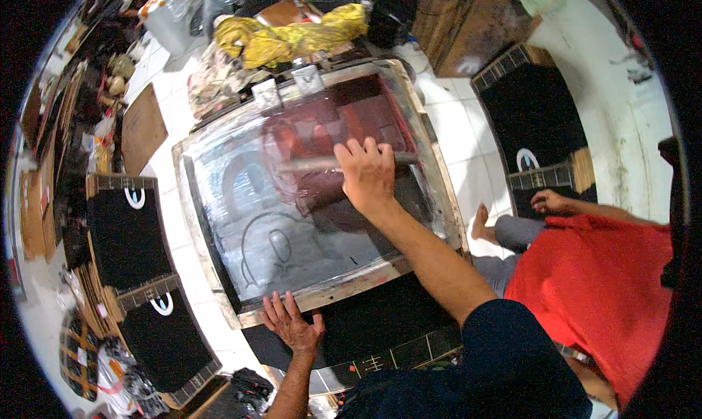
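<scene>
A screen-printing frame (351, 286) with pale, worn edges lies tilted in the middle of the view. Its mesh (219, 221) carries a curved outline drawing in the near left part. Dark red ink (292, 137) is spread across the far right part. My right hand (367, 176) grips a long squeegee (311, 164), which lies across the inked mesh. On the frame's near edge, my left hand (292, 327) rests with its fingers spread and nothing in it. Black cloth (380, 309) on a board shows below that edge.
Black cloth panels with white ring prints lie on boards at the left (131, 232) and right (534, 112). Two metal clamps (267, 95) sit at the frame's far edge, before a yellow cloth (292, 35). A person in a red shirt (578, 273) is close on the right.
</scene>
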Action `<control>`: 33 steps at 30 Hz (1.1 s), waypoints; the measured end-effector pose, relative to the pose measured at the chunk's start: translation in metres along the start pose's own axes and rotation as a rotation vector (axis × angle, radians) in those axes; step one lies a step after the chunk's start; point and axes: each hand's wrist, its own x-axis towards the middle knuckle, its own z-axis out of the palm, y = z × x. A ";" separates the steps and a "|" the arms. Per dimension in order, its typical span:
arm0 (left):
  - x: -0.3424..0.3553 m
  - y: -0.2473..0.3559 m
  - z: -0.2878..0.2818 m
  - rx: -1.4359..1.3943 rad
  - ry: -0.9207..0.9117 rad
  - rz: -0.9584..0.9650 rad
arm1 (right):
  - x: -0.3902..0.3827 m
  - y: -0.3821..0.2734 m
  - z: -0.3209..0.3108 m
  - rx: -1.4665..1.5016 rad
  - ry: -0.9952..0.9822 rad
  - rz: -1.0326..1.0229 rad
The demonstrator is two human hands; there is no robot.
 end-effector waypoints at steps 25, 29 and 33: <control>0.000 0.001 0.002 -0.024 0.009 -0.005 | 0.002 0.018 -0.012 0.021 -0.191 -0.245; -0.001 0.000 0.002 -0.026 -0.009 -0.013 | 0.073 0.024 0.017 0.039 -0.037 -0.279; -0.002 0.000 0.002 0.002 0.015 -0.002 | 0.117 0.025 0.051 0.068 0.067 -0.258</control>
